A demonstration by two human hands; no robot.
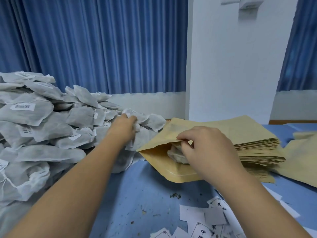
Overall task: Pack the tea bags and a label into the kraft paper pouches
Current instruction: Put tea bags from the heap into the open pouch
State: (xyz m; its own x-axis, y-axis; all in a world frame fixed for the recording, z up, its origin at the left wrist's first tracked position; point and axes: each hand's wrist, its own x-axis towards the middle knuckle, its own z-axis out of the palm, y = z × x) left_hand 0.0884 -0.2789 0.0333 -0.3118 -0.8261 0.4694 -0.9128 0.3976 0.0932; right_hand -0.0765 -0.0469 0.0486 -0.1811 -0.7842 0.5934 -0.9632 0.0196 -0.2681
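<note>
A big heap of grey-white tea bags [39, 121] covers the left of the blue table. My left hand [124, 127] reaches into the heap's right end, its fingers curled round a tea bag [137, 125]. A kraft paper pouch [159, 162] lies open in the middle, its mouth facing left. My right hand [205, 148] pinches the pouch's upper lip with thumb and fingers and holds the mouth apart. Tea bags [176, 156] show inside the pouch. Paper labels [211, 220] with black print lie scattered at the near right.
A stack of flat kraft pouches [253, 143] lies under and behind the open one, with more pouches [301, 162] at the right edge. Crumbs of tea [175, 196] dot the blue table [137, 194]. Blue curtains and a white pillar stand behind.
</note>
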